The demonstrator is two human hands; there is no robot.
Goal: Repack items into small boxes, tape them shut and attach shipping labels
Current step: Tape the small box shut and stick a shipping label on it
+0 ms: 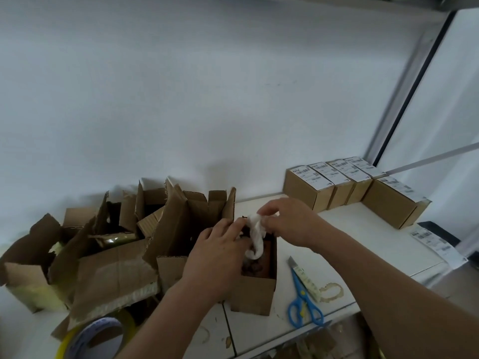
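Small open box [255, 294] stood near the front edge of the white table [368, 229], right in front of me, with its top flaps up and a heap of brown pieces [255, 265] inside. I could not tell what the brown pieces were. Over its mouth I held a twisted strip of white wadding [255, 235], its lower end hanging down into the box. My left hand [220, 257] lay over the box's left side, fingers curled and pinching the left part of the wadding. My right hand [287, 221] came in from the right and gripped the top of the wadding between thumb and fingertips.

To the left of the box stood a cluster of torn, opened cartons [103, 242], touching it and crowding the far left of the table. Near me at the left lay a roll of clear tape [101, 338]. Just right of the box lay blue-handled scissors [304, 307], and a utility knife [304, 279] lay beside their blades. Far to the right, against the wall, sat a row of sealed small boxes [334, 185] with shipping labels on top. A loose strip of labels [438, 246] hung over the table's right edge.
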